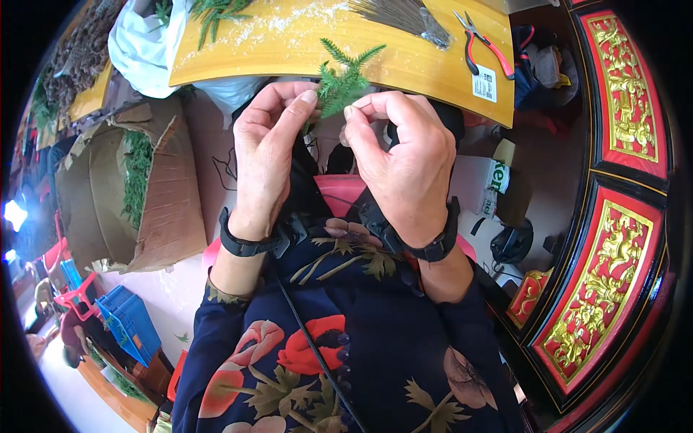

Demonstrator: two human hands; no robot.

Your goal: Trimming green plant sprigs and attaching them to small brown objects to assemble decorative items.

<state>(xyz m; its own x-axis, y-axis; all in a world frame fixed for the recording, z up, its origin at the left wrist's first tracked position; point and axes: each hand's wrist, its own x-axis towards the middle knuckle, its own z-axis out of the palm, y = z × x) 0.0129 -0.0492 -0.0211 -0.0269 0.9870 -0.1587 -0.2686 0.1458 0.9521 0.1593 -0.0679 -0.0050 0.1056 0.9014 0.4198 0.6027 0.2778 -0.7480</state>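
Observation:
A small green plastic-looking sprig (339, 83) with several leafy tips stands up between my two hands, just off the near edge of the yellow table (238, 63). My left hand (266, 148) is closed, pinching its left side between thumb and forefinger. On the other side my right hand (404, 151) is also closed, thumb and forefinger pressed together close by the sprig's lower right. What those right fingertips pinch is too small to make out. Long-nose pliers (473, 33) with red and black handles lie on the table, beyond my right hand.
Thin brown stems or wires (397, 16) lie bundled on the table, near a white label (485, 86). More greenery (214, 16) and white flecks are at its far left. A white plastic bag (141, 61), an open cardboard box (170, 195) and a blue crate (130, 325) are left; carved panels (595, 292) stand right.

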